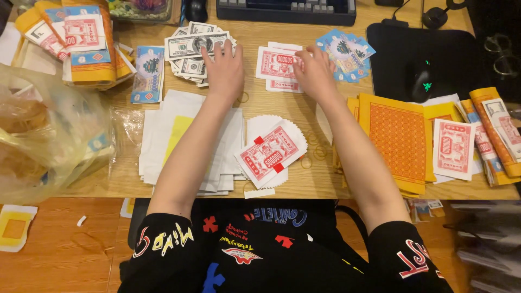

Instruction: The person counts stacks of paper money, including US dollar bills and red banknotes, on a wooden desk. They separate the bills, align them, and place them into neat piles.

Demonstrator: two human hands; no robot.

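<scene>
- Head view, looking down on a wooden desk (282, 103); both forearms reach out toward 12 o'clock.
- Left hand (225, 68): palm down, fingers spread flat on a loose pile of grey-green banknotes (190, 46) at about 11 o'clock. Pressing, not gripping; nothing pinched that I can see.
- Right hand (315, 68): palm down, fingers loosely curled, fingertips touching the right edge of a small stack of red-and-white paper notes (274, 65) at 12 o'clock. Cannot tell whether a note is actually pinched.
- The red-and-white stack lies between the two hands, just beside each.
- Fan of blue-and-white notes (347, 51) at 1 o'clock, just right of the right hand, partly under it.
- Banded red-and-white bundle (269, 153) near desk centre, tilted, on a round white fan of scalloped paper (293, 130), between the forearms.
- White paper sheets (163, 141) under the left forearm, at 9 o'clock of the bundle.
- Orange-and-yellow patterned sheets (399, 135) at 3 o'clock, a red-and-white note (453, 147) on top.
- Clear plastic bag (49, 130) far left, 9 o'clock.
- Yellow-wrapped paper bundles (81, 38) at 10 o'clock.
- Blue note bundle (147, 73) left of the banknote pile.
- Black mouse (422, 81) on a black pad (401, 54), 2 o'clock.
- Keyboard (285, 8) at top edge.
</scene>
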